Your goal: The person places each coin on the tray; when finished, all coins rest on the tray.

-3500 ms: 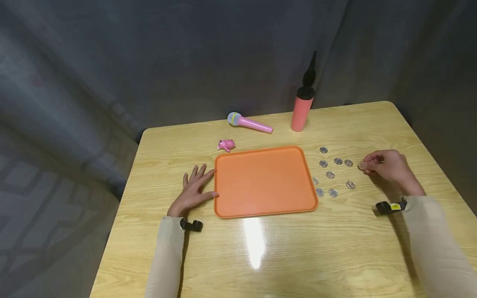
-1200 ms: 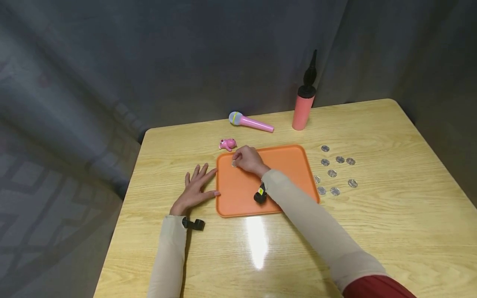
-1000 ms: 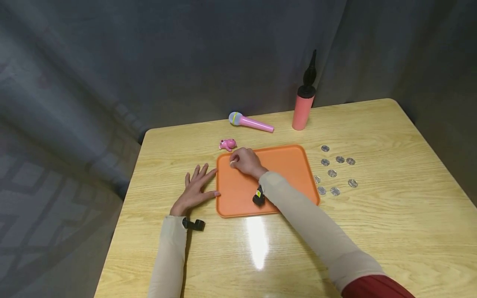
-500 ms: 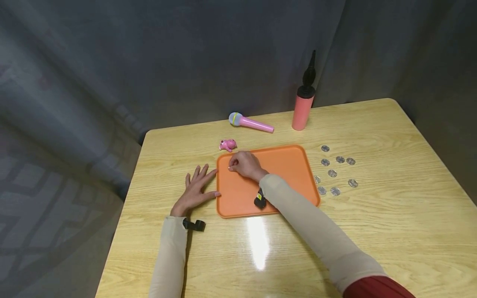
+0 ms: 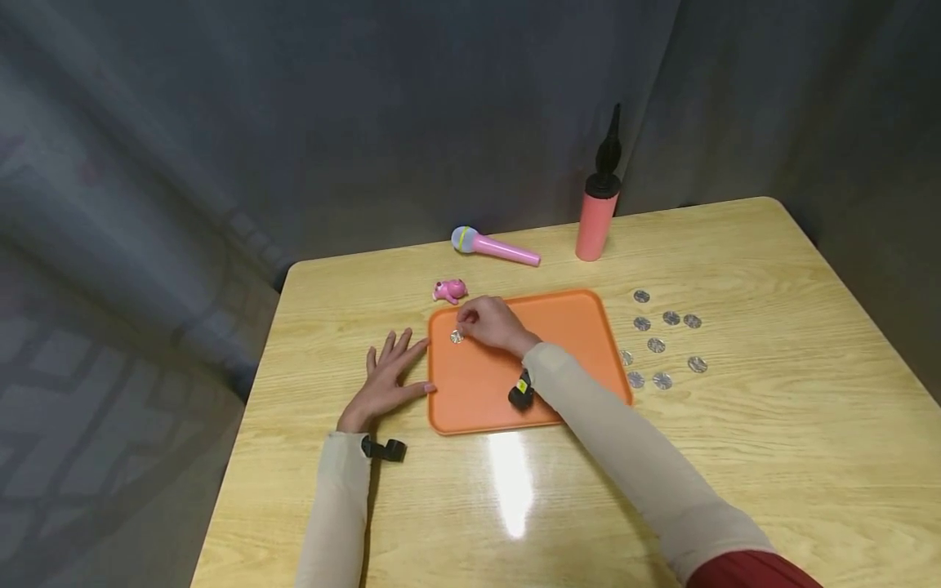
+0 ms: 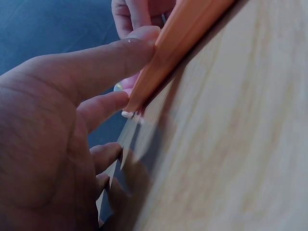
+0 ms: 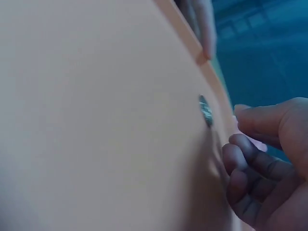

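A silver coin lies flat on the orange tray, near its far left corner. My right hand is just beside that coin; in the right wrist view the fingers are loosely bent and apart from the coin, holding nothing. With fingers spread, my left hand touches the tray's left edge with its thumb and index finger, as the left wrist view also shows at the tray rim. Several more silver coins lie scattered on the table right of the tray.
Behind the tray sit a small pink toy animal and a pink toy microphone. A pink and black balloon pump stands upright near the back of the wooden table. Dark curtains hang beyond the table.
The right hand has carried a coin leftward from the table's right side to the tray, set it down and let it go. The left hand keeps its place at the tray edge.
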Tool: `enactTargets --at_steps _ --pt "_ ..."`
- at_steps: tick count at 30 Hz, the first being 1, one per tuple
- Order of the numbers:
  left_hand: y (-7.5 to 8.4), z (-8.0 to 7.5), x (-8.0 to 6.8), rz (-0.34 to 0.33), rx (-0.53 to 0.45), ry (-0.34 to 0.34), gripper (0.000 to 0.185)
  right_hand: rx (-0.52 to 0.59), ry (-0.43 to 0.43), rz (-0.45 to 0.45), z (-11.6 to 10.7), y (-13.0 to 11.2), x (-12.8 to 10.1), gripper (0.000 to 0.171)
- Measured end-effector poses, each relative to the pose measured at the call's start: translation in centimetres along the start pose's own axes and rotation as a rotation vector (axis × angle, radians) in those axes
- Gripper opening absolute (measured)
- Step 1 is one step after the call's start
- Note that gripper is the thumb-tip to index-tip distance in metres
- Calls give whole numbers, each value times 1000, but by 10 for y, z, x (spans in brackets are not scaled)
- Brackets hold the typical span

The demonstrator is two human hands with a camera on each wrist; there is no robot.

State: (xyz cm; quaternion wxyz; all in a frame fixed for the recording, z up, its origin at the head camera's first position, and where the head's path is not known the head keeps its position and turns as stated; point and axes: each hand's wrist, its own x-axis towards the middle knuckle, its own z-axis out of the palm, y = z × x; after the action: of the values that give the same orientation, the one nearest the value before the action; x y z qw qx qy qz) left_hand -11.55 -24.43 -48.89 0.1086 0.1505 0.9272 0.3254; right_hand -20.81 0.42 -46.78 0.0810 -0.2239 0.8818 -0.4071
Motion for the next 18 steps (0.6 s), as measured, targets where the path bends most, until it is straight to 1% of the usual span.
enactTargets --at_steps 4,8,16,18 --pt "1 1 -1 -2 -2 1 82 33 10 24 -12 4 -6 13" --pt "3 1 -3 -4 -7 -9 82 58 16 41 -30 10 -14 17" --pt "2 -1 0 12 -13 -3 82 39 81 55 -74 22 -36 21" --pt "2 -1 0 13 -12 -4 82 39 91 72 -85 25 -43 22"
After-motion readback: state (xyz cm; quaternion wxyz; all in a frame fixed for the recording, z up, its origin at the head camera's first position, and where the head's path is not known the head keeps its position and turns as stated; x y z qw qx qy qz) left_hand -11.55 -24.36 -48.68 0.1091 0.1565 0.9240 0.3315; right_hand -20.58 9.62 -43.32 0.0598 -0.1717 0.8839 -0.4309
